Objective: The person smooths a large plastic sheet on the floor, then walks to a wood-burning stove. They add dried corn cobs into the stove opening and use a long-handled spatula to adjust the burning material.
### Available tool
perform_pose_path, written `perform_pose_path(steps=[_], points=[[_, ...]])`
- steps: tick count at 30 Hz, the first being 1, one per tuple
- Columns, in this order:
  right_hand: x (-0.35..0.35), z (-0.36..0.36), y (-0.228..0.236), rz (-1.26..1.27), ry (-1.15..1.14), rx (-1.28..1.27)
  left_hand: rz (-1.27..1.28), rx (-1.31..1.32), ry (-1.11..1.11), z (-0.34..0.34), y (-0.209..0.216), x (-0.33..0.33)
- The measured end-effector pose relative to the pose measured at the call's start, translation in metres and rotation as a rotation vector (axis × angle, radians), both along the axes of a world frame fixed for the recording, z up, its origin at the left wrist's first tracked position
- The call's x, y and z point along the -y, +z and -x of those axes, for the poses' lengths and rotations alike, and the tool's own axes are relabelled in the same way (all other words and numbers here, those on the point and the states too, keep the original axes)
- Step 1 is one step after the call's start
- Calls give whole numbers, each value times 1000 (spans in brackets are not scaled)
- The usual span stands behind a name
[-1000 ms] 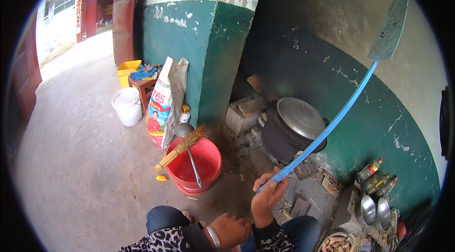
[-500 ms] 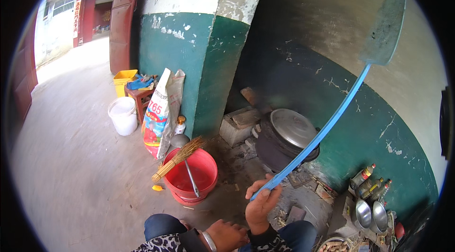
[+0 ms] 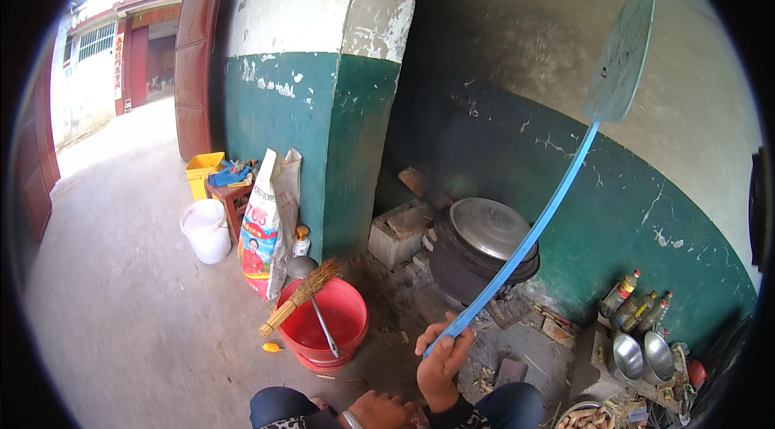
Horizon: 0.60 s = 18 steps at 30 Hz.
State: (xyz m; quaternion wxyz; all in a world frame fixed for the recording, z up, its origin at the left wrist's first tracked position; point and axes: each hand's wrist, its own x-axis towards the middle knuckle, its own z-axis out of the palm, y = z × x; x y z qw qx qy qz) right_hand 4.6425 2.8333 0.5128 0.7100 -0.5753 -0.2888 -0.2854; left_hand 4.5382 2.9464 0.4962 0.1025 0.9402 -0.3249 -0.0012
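Observation:
My right hand is closed around the lower end of a long blue fly swatter. The swatter slants up to the right, its flat paddle high before the wall. Low in the view, my left hand rests over my lap beside my right wrist, fingers loosely laid out and holding nothing. Left of my hands stands a red bucket. Across its rim lie a straw whisk brush and a long-handled metal ladle.
A lidded pot sits on a round stove ahead. At right are glass bottles, metal bowls and a basin of peanut-like pods. To the left stand a printed sack, a white bucket and a yellow bucket.
The view has tilted up slightly, so most things sit lower in it. The swatter's paddle has shifted a little left, still in my right hand. My left hand stays at my lap.

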Motion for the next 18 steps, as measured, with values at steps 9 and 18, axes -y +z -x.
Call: perform_pose_path(steps=[9,18], points=[[5,1,2,-1,36,-63,-39,3,-2,1,0,2],[-2,7,-27,74,162,-89,-28,-21,12,0,-4,0]])
